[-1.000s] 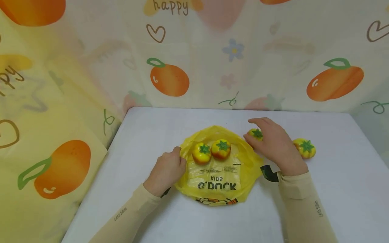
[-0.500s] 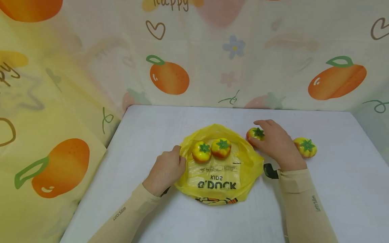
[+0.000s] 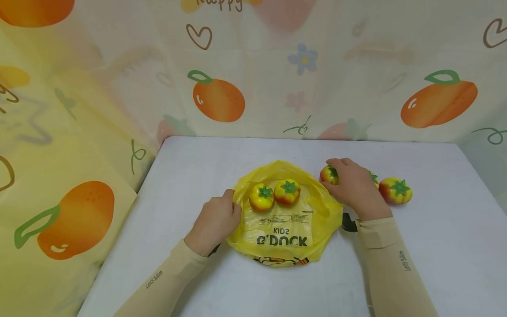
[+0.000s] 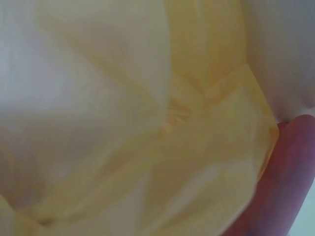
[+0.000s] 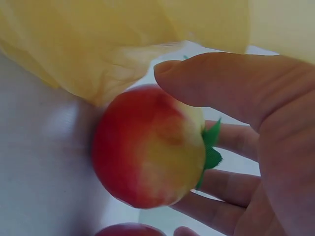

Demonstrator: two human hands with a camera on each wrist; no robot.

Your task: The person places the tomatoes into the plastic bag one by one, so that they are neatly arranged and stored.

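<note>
A yellow plastic bag (image 3: 283, 257) lies with its mouth spread, and two yellow-red toy tomatoes (image 3: 262, 198) with green star-shaped tops sit side by side in it. My left hand (image 3: 217, 220) grips the bag's left rim; yellow film fills most of the left wrist view, a finger (image 4: 290, 162) at its edge. Just off the bag's far right rim, my right hand (image 3: 356, 187) curls round another toy tomato (image 5: 147, 147). In the right wrist view the thumb presses its near side while several fingers pass behind its green leaves.
Right of my right hand are a partly hidden toy tomato (image 3: 373, 177) and a fully visible one (image 3: 396, 190). All stand on a white-covered table (image 3: 190, 167). A fruit-print cloth (image 3: 269, 88) rises behind the table and along its left side.
My right hand has shifted slightly left and closed its fingers and thumb round the toy tomato. Another tomato now shows behind that hand. The left hand keeps its hold on the bag.
</note>
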